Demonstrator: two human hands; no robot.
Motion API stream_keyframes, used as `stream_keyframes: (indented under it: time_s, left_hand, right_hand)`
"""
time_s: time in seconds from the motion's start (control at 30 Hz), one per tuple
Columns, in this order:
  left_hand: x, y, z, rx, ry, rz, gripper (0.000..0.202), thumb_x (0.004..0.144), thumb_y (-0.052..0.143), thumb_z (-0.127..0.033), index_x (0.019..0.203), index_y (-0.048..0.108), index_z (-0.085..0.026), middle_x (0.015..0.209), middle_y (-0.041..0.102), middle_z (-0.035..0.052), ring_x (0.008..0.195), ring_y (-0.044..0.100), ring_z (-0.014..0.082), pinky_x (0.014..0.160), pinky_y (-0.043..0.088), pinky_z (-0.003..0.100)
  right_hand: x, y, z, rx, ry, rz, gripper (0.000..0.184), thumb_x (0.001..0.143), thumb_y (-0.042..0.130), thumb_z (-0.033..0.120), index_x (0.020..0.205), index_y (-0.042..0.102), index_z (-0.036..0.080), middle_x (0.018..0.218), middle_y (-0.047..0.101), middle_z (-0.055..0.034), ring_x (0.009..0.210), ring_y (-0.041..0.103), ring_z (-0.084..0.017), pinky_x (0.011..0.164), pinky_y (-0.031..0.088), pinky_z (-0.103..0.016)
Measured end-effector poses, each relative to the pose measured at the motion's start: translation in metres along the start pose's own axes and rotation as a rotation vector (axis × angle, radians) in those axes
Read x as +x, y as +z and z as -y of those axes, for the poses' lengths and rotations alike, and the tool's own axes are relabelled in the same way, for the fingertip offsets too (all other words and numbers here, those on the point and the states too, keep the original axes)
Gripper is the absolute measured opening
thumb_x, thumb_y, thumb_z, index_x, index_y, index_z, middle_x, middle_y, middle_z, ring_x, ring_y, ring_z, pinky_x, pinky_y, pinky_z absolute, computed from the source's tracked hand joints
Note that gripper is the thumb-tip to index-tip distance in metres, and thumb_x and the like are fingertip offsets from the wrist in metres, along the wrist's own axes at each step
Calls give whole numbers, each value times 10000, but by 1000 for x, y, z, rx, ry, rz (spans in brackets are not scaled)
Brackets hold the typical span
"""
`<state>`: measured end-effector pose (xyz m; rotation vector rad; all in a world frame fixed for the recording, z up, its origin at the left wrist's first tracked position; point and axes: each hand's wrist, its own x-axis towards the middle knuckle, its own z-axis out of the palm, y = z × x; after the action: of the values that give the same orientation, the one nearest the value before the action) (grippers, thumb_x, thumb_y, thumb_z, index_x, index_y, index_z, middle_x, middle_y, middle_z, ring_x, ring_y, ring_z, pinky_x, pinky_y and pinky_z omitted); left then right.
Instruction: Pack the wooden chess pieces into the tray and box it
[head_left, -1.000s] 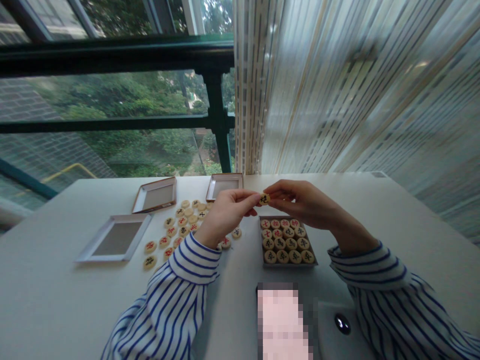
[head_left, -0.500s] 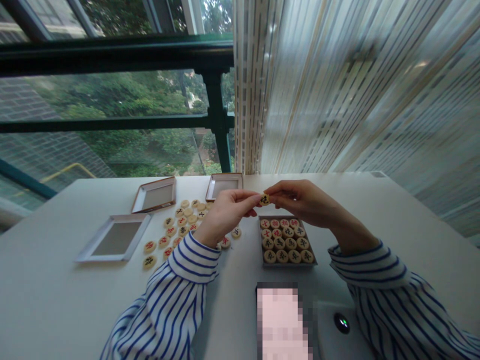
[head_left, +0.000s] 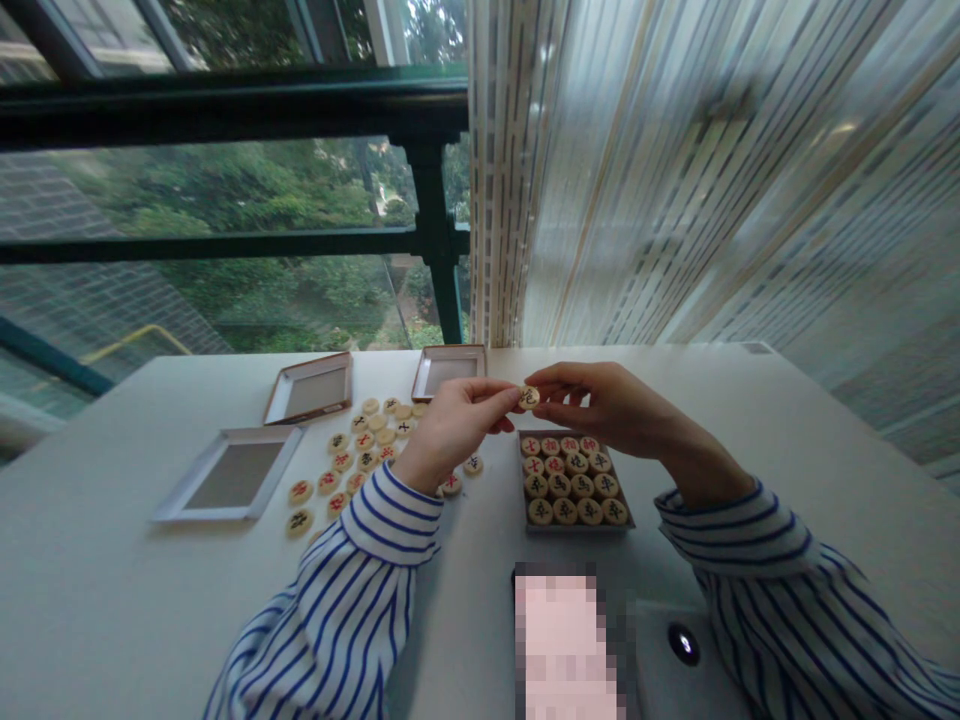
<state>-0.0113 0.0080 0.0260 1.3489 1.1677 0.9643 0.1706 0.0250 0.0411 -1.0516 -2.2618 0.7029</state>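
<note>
Between my two hands, above the far edge of the box, is a round xiangqi piece (head_left: 529, 398) with a black character facing me. My left hand (head_left: 461, 420) pinches its left side between thumb and fingers. From the right, the fingertips of my right hand (head_left: 600, 400) close on its other side. Below them sits a square box (head_left: 628, 524) filled with rows of pieces, red characters mostly at the back and black ones at the front. Loose xiangqi pieces (head_left: 366, 460) lie scattered to the left, partly hidden behind my left hand and sleeve.
Two shallow trays (head_left: 270, 402) (head_left: 450, 350) stand near the far edge of the white table (head_left: 97, 560), and a larger white tray (head_left: 169, 505) lies left. A phone (head_left: 562, 640) and a grey device (head_left: 667, 690) are in front. A railing and curtain rise beyond.
The held piece has turned slightly between my fingers, so its character shows at a different angle. Both hands stay in nearly the same place.
</note>
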Motion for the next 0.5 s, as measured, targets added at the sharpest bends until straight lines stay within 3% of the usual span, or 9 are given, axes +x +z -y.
stream_keyframes:
  time_s: [0.27,0.5]
  left_hand:
    - [1,5,2,15,-23,-17,266,744,607,-315,879,664,-94,783,676,74,564,546,82,551,410,216]
    - [1,6,1,115,-55,34,240,756,581,-290,876,678,-107,819,684,84,586,556,91,581,438,226]
  right_hand:
    - [-1,-2,2,-200,-75,0,214,794,551,309,944,660,203,807,670,-9,701,581,-113,628,408,-226]
    - [-2,-5,3,-328,-45,103,245,826,486,313,966,660,211,806,677,-15,691,596,-122,623,405,-234]
